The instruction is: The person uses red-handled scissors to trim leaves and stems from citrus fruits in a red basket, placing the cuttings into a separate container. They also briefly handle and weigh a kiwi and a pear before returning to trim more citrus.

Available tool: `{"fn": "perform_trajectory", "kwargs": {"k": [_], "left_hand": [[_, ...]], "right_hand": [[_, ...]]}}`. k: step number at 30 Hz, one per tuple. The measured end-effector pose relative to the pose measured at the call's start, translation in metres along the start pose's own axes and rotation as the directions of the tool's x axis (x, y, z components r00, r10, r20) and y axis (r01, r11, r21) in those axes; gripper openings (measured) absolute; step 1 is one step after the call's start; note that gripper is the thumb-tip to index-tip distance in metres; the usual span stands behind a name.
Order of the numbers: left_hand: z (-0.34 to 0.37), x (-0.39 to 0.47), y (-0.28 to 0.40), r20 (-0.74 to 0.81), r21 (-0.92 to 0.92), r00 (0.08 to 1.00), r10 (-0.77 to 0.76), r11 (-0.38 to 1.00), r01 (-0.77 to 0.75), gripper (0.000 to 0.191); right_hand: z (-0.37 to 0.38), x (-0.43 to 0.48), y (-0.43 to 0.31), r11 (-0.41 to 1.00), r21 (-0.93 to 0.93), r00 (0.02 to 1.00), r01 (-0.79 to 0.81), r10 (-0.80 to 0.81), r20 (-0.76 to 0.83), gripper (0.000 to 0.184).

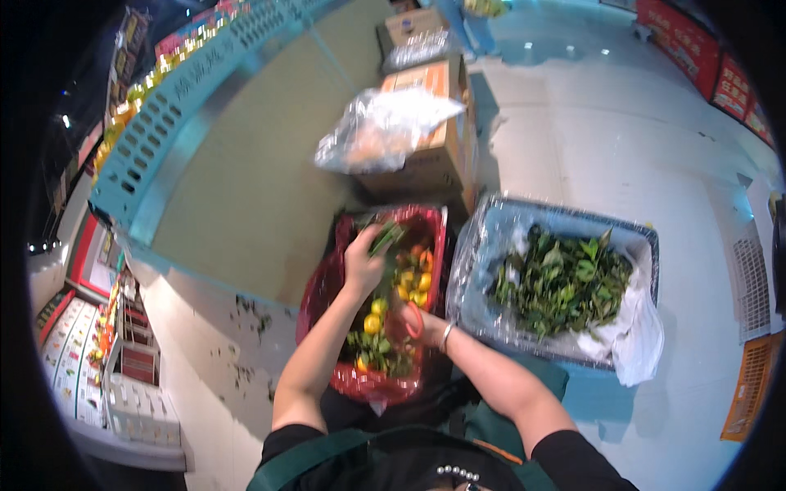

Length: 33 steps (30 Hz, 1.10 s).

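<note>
My left hand [365, 261] grips a bunch of green leafy sprigs [388, 238] over the far part of a crate lined with red plastic [439, 245]. Lower down, my right hand [402, 319] is around the orange-red handle of what look like scissors [415, 320]; motion blur obscures the blades. Inside the crate lie several yellow-orange citrus fruits [372, 323] and a heap of leaves [376, 347] at the near end. Right of it stands a bin lined with clear plastic [476, 288], holding a pile of cut leafy sprigs [562, 279].
Beyond the crate are cardboard boxes [430, 162], one topped by a clear plastic bag [381, 132]. A large board with a blue perforated rim [144, 141] borders the left. White cloth or plastic [635, 344] hangs over the bin's corner. Scattered leaves [261, 320] lie on the floor.
</note>
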<state>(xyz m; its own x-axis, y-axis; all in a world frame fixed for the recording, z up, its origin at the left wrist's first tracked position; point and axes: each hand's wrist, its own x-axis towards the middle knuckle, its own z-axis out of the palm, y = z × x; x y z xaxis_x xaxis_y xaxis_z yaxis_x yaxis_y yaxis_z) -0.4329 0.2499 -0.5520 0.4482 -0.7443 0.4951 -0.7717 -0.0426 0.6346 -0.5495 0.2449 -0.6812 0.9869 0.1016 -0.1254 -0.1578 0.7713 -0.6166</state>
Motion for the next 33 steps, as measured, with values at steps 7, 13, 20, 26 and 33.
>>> {"fn": "perform_trajectory", "kwargs": {"k": [7, 13, 20, 26, 33], "left_hand": [[0.124, 0.024, 0.041, 0.776, -0.238, 0.627, 0.070, 0.953, 0.188, 0.065], [0.116, 0.005, -0.151, 0.150, 0.557, 0.876, -0.458, 0.772, 0.308, 0.041], [0.188, -0.067, -0.213, 0.172, -0.101, 0.654, -0.737, 0.647, 0.755, 0.051], [0.122, -0.044, -0.146, -0.139, 0.045, 0.976, -0.169, 0.983, 0.177, 0.040], [0.067, 0.025, -0.023, 0.285, -0.773, 0.914, -0.288, 0.495, 0.397, 0.042]], "right_hand": [[0.022, -0.048, 0.036, 0.932, -0.082, 0.934, -0.354, 0.347, -0.086, 0.072], [0.031, -0.083, 0.002, 0.936, -0.106, 0.890, -0.335, 0.277, -0.362, 0.076], [0.017, -0.095, -0.028, 0.972, -0.208, 0.898, -0.111, 0.009, -0.440, 0.074], [-0.002, -0.121, -0.063, 0.919, -0.377, 0.795, 0.114, -0.312, -0.520, 0.070], [-0.010, -0.138, -0.077, 0.864, -0.355, 0.728, 0.357, -0.496, -0.473, 0.060]]}}
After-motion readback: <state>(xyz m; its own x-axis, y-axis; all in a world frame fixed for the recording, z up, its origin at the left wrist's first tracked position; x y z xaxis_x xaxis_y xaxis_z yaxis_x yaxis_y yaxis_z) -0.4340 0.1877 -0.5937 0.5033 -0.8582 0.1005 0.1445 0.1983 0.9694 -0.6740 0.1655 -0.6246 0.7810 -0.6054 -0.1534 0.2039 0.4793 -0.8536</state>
